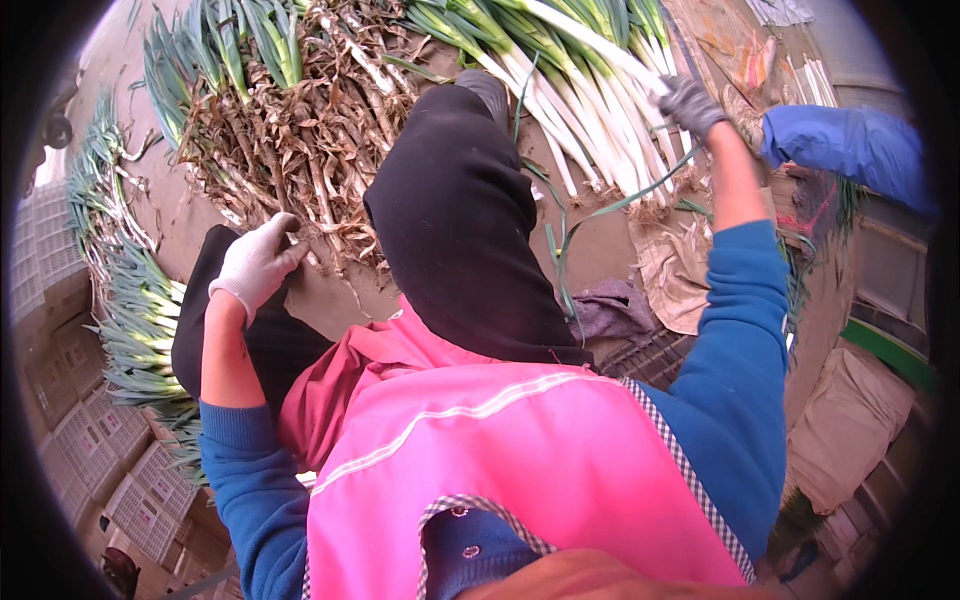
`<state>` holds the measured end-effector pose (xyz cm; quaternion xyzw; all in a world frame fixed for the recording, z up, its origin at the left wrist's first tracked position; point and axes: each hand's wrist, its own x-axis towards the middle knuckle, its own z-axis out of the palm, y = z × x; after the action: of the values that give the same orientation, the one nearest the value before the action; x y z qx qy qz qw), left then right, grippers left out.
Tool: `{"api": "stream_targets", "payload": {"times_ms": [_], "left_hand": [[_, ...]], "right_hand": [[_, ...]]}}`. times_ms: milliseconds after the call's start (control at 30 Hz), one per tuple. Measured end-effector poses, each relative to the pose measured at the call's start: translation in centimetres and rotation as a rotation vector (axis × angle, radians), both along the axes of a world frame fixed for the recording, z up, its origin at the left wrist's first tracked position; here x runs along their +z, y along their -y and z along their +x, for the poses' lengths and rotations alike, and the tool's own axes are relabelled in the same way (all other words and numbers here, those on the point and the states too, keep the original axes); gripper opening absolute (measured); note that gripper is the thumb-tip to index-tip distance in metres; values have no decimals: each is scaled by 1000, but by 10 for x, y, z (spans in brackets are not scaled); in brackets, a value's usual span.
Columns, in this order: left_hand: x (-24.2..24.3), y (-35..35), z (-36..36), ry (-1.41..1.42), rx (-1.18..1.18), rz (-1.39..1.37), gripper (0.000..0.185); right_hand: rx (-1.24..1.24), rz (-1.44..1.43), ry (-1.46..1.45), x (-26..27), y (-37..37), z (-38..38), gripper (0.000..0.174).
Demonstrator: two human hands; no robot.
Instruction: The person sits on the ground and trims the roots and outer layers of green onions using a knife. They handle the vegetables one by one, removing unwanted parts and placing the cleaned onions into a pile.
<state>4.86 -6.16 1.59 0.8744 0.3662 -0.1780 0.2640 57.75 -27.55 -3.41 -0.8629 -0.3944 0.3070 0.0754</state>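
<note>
My right hand (691,107), in a grey glove, is at the upper right, closed around the white stalk of a peeled leek or large green onion (592,41). Under and beside it lies a pile of peeled white stalks (600,120) with green leaves and roots. My left hand (259,262), in a whitish glove, hovers over my left knee with thumb and fingers apart, near the root ends of unpeeled stalks (300,150) wrapped in dry brown leaves. It holds nothing that I can see. Long green leaf strips (562,232) hang between my right leg and right forearm.
Another person's blue sleeve (840,146) reaches in from the right, close to my right hand. More green-leaved bundles (142,322) lie at the left beside stacked crates (112,435). A beige cloth (675,285) and a grey-purple cloth (615,311) lie by my right leg. A beige sack (847,427) lies farther right.
</note>
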Motion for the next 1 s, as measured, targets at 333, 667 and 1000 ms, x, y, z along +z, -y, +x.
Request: {"api": "stream_targets", "payload": {"times_ms": [333,667,1000], "left_hand": [[-14,1,14,-49,28,-110,33],[-23,3,13,-9,149,-222,33],[-33,5,14,-131,65,-162,32]], "right_hand": [[-489,622,-51,118,168,102,31],[-500,-206,376,-157,145,110,38],[-734,-85,794,-189,159,76,34]]}}
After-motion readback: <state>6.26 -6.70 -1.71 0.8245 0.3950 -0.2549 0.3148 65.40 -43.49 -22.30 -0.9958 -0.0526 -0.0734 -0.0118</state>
